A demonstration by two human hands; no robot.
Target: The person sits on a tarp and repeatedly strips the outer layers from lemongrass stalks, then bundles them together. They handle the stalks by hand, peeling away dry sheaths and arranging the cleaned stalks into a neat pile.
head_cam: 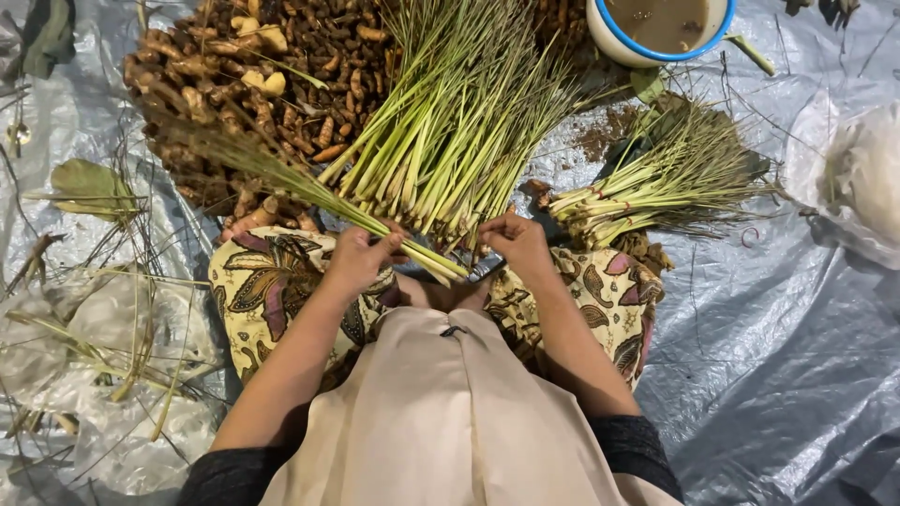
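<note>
A: Lemongrass bundle point(375, 217), head view: we see a thin sheaf of long green stalks lying slantwise above our lap, pale butt ends toward the middle, leafy tips running up and to the left over the heap of turmeric rhizomes point(272, 94). Our left hand point(361, 258) is closed around the sheaf near its butt end.

B: And the right hand point(516, 239)?

A: Its fingers are curled and pinched at the butt ends of the stalks just beside it; we cannot tell whether they grip a single stalk or a tie.

B: How do we judge the handling?

A: Light, we think. The lower stems look firm and fibrous, so a grip near the pale bases should hold the sheaf together. The dry tips look limp and would likely bend or slip apart if held there.

B: What surrounds it?

A: A large loose pile of lemongrass point(450, 122) lies ahead, a tied bunch point(656, 187) to the right, a blue-rimmed bowl of murky liquid point(661, 28) beyond, all on a grey plastic sheet point(778, 356) spread on the floor. A patterned cloth point(262, 290) covers our knees.
</note>
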